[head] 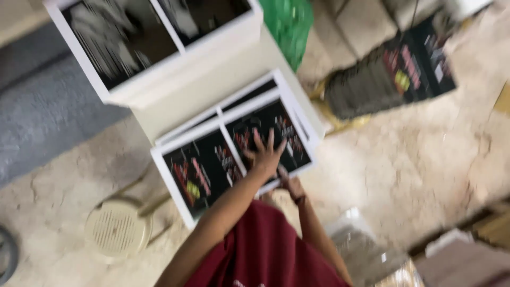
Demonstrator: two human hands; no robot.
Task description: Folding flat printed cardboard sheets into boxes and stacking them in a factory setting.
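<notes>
Pale, cracked stone floor (425,159) fills my blurred view, with a white counter (212,79) running up toward 11 o'clock. On its near end lies a stack of dark printed sheets (207,170), long axis running 8 to 2 o'clock. My left hand (264,154) rests flat on it, fingers spread — clamped on nothing. My right hand (291,186) sits at 5 o'clock, by the stack's near edge; its grip I cannot tell.
</notes>
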